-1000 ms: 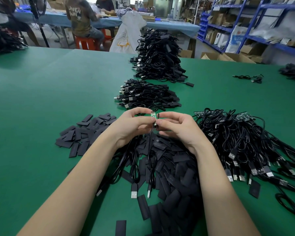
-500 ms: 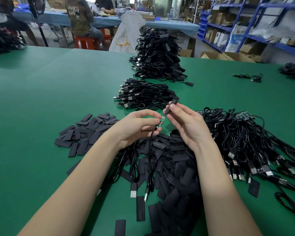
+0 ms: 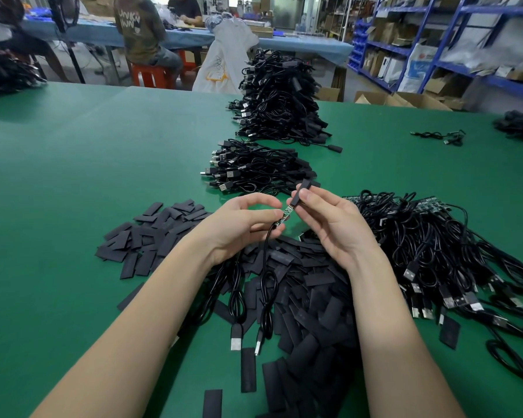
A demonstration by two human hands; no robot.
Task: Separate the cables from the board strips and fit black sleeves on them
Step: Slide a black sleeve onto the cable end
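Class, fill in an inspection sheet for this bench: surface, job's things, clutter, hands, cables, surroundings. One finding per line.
Surface: green table.
Job's things: black sleeve pinched in the right hand; small board end of a cable pinched in the left hand; sleeve not yet on the board.
Clutter: loose sleeves heaped under the wrists.
Hands: both raised above the heap, tips close together.
Cables: unsleeved bundle on the right; two stacks beyond the hands.
Surroundings: seated people at a blue table, shelving on the right.
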